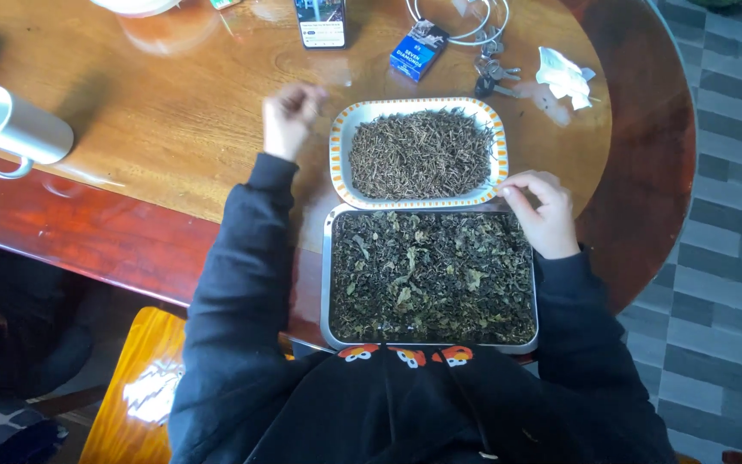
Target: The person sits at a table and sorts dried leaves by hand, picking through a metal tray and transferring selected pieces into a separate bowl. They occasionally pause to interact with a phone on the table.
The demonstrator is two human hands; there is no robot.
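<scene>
At the centre of the frame, above a round wooden table (173,129), a person in a dark long-sleeved top works over two trays of dried plant matter. The left hand (289,119), just left of the upper tray, is raised off the tabletop with the fingers curled in toward the palm, loosely clenched; whether anything is pinched inside cannot be told. The right hand (544,213) sits at the right edge where the two trays meet, its fingertips drawn together as if pinching a small bit, though the bit itself is too small to make out. The white oval tray (341,129), rimmed with an orange dotted pattern, lies in the upper middle of the frame and holds a mound of thin brown stems (421,153), fine and twig-like. Touching its lower edge is the metal rectangular tray (326,283), in the lower middle of the frame and overhanging the near table edge, filled nearly edge to edge with dark, crumpled dried leaves (433,275) flecked with paler green pieces. At the upper left lies a white mug (10,129) on its side. Along the top edge are a phone (320,22), a small blue box (419,49), a bunch of keys (493,73) with a white cable (465,21) and a crumpled white wrapper (563,77). A grey tiled floor (723,215) fills the right side.
</scene>
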